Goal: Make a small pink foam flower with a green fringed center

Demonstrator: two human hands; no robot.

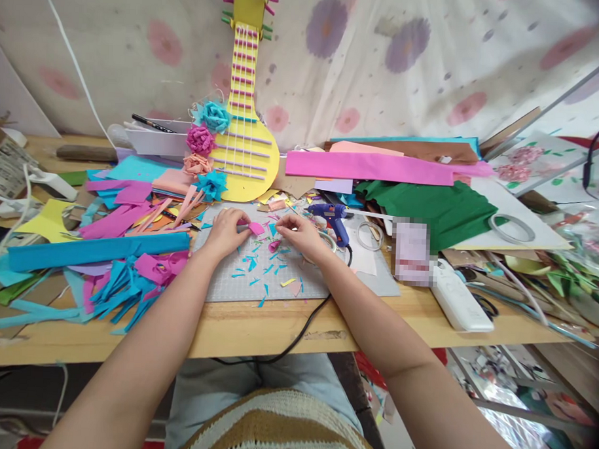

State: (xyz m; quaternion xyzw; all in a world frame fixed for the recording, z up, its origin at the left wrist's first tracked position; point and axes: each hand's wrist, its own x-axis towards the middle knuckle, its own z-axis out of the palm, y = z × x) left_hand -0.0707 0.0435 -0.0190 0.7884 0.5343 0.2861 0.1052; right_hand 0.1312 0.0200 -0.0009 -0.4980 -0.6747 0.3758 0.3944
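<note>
Hands meet over the grey cutting mat (297, 286) near the middle of the surface (256, 328), and the small pink paper piece (255, 228) sits right between them. The left hand (226, 232) has its fingers curled onto the piece from its left side, pinching it at the fingertips, so the piece lies just off those fingertips toward the right. The right hand (302, 232) is near but apart from it — its fingers are drawn together, and whether they pinch some small scrap I cannot tell. The left hand is the nearer one; it is the one touching.

The pink piece is small, rounded and bright magenta, a petal-like scrap with its longer side running roughly left to right across the mat. A second pink scrap (274, 246) lies just below the right hand, among blue paper slivers (251, 265) scattered on the mat.

Beyond the hands stands a yellow paper guitar (246, 150) with paper flowers (207, 143) along its left edge. A blue glue gun (333, 218) lies just right of the right hand — its black cord (295, 336) runs off the near edge.
</note>
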